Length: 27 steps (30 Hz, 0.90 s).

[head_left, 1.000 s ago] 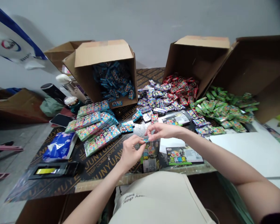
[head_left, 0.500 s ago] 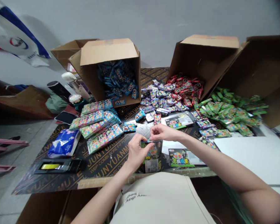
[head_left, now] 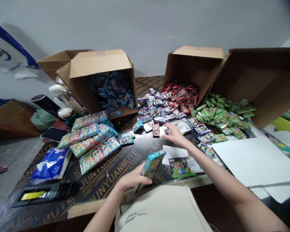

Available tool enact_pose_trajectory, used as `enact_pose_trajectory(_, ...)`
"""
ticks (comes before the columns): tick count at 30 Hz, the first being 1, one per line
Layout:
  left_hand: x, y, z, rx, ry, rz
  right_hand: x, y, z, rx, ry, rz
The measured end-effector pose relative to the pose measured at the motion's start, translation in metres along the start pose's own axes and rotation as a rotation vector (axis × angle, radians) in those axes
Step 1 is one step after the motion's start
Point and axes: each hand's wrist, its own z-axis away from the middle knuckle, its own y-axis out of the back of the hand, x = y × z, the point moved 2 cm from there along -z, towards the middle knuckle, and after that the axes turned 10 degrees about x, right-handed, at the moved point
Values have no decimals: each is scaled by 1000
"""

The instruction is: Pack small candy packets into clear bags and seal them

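My left hand point(head_left: 130, 178) is closed around a small colourful packet point(head_left: 152, 162), held tilted just above the near edge of the black table point(head_left: 116, 164). My right hand point(head_left: 175, 135) is stretched forward over the table with fingers spread, empty, close to a red packet point(head_left: 156, 129) and a flat printed card point(head_left: 182, 125). Another printed card point(head_left: 181, 167) lies to the right of the held packet. Loose purple packets point(head_left: 157, 108) are heaped just beyond my right hand.
Three tipped cardboard boxes spill packets: blue point(head_left: 113, 91), red point(head_left: 183, 91), green point(head_left: 224, 112). Stacked filled bags point(head_left: 91, 138) lie at left, with a blue tissue pack point(head_left: 52, 162) and black tape dispenser point(head_left: 41, 193). White sheets point(head_left: 253, 159) lie at right.
My hands have parted. The right hand let go of the packet and reached forward toward the loose packets; the left hand lowered with the packet toward the table's near edge.
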Motion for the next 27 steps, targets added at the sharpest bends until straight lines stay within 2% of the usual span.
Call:
enact_pose_trajectory(1,11,11,5,100,-70,-178,18,5,-5,-40,35,184)
enact_pose_trajectory(3,26,38,15,341,-130,-593,51,11,-10,-206,94,436)
enact_pose_trajectory(5,28,69,25,613,-55,-1000,73,14,-8,-332,142,552)
enact_pose_trajectory(7,22,96,34,836,80,-1309,86,14,-4,-354,190,589)
enact_pose_trajectory(9,12,116,41,938,184,-1487,90,12,1,-314,253,600)
enact_pose_trajectory(12,2,130,46,949,210,-1590,91,13,8,-259,358,579)
enact_pose_trajectory(15,3,124,45,1002,126,-1580,88,19,14,-225,418,549)
enact_pose_trajectory(18,8,99,36,1067,-37,-1417,78,24,20,-63,418,592)
enact_pose_trajectory(21,8,64,19,994,-230,-1173,65,20,23,94,399,616)
enact_pose_trajectory(23,2,49,9,917,-282,-1045,57,14,24,110,397,591)
enact_pose_trajectory(25,-9,49,6,900,-249,-967,53,11,25,80,395,541)
enact_pose_trajectory(27,-21,65,12,965,-162,-924,51,12,26,76,389,475)
